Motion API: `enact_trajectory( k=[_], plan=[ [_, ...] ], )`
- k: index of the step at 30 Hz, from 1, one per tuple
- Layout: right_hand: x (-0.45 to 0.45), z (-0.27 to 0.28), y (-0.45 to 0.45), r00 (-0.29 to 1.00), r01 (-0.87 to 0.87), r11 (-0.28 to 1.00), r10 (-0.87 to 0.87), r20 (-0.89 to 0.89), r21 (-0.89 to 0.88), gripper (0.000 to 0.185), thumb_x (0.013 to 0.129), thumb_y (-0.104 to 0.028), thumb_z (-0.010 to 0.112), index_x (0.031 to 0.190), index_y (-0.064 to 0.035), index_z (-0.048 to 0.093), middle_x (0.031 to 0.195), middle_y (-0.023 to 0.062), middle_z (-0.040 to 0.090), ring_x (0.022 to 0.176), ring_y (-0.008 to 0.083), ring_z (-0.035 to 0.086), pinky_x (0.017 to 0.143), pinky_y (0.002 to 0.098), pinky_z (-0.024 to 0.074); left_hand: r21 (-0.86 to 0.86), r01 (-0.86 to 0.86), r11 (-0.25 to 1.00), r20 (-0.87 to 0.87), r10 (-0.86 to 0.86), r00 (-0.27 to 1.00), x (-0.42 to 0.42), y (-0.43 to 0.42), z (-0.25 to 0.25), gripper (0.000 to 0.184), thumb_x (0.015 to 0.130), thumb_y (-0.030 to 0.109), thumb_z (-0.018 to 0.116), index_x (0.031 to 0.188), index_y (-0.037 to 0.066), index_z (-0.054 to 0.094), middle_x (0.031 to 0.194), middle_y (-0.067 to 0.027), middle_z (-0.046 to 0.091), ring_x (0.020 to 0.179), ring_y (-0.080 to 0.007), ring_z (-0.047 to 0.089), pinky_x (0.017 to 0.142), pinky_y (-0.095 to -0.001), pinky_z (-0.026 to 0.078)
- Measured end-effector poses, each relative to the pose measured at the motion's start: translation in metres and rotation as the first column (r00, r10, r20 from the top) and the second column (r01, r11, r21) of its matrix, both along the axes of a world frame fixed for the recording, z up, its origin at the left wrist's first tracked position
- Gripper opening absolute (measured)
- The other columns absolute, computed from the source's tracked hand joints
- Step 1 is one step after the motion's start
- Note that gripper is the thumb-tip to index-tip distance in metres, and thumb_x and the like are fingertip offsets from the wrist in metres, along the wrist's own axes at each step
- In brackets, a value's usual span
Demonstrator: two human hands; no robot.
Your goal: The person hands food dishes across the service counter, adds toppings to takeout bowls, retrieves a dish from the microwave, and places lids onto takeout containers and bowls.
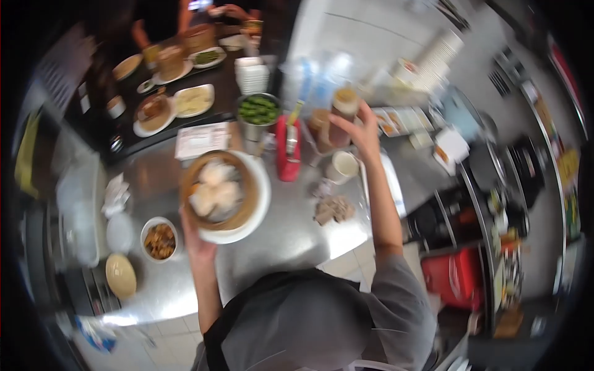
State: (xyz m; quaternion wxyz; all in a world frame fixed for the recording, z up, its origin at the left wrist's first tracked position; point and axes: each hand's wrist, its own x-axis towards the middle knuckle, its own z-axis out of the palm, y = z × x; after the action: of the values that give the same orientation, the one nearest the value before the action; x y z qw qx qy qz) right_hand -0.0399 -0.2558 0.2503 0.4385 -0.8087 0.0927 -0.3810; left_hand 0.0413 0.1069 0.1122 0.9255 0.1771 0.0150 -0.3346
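My left hand (pixel 197 240) is closed on the near left side of a round bamboo steamer (pixel 193 207). Several pale buns or dumplings (pixel 216 190) lie inside it. Under and to the right of the steamer shows a white plate (pixel 262 201). My right hand (pixel 364 131) is wrapped round a sauce bottle (pixel 341 120) with dark contents and a yellowish top; blur softens its outline. Closer to me than the bottle are a pale cup (pixel 342 167) and a crumpled grey-brown cloth (pixel 334 210). A red holder (pixel 287 162) with a yellow-handled tool stands between my hands.
A metal container of green vegetables (pixel 258 110) stands beyond the steamer, near stacked white dishes (pixel 252 77). On the left are a bowl of brown food (pixel 159 240) and a tan oval dish (pixel 120 276). Served plates (pixel 193 100) and another person's hands (pixel 232 11) appear across the counter.
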Motion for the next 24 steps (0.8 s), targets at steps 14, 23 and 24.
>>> enact_trajectory(
  k=[14,23,24],
  plan=[
    [-0.008,-0.147,-0.125,0.855,0.509,0.788,-0.511,0.091,-0.346,0.045,0.056,-0.019,0.078,0.091,0.0007,0.059,0.090,0.0136,0.062,0.082,0.0228,0.060,0.076,0.0317,0.0449,0.173,-0.314,0.933,-0.129,0.338,0.932,0.020,0.088,-0.003,0.050,0.089,0.041,0.041,0.127,0.009,0.038,0.131,-0.0066,0.040,0.119,-0.0251,0.038,0.100,-0.0409,0.032],
    [0.001,-0.189,-0.142,0.568,0.620,0.614,-0.781,-0.260,-0.489,0.053,0.059,-0.011,0.072,0.106,-0.0047,0.047,0.096,0.0177,0.057,0.090,0.0333,0.056,0.078,0.0402,0.0432,0.123,-0.407,0.905,-0.066,0.416,0.907,0.014,0.130,0.012,0.056,0.090,0.046,0.035,0.130,0.007,0.032,0.133,-0.0106,0.036,0.121,-0.0260,0.036,0.099,-0.0412,0.034],
    [0.004,-0.170,-0.137,0.448,0.568,0.468,-0.866,-0.222,-0.677,0.046,0.064,-0.005,0.065,0.107,-0.0041,0.048,0.094,0.0180,0.057,0.090,0.0338,0.055,0.076,0.0419,0.0430,0.117,-0.401,0.908,-0.067,0.410,0.909,0.013,0.134,0.014,0.056,0.090,0.046,0.035,0.130,0.007,0.032,0.132,-0.0106,0.036,0.120,-0.0259,0.036,0.099,-0.0410,0.034]
  ],
)
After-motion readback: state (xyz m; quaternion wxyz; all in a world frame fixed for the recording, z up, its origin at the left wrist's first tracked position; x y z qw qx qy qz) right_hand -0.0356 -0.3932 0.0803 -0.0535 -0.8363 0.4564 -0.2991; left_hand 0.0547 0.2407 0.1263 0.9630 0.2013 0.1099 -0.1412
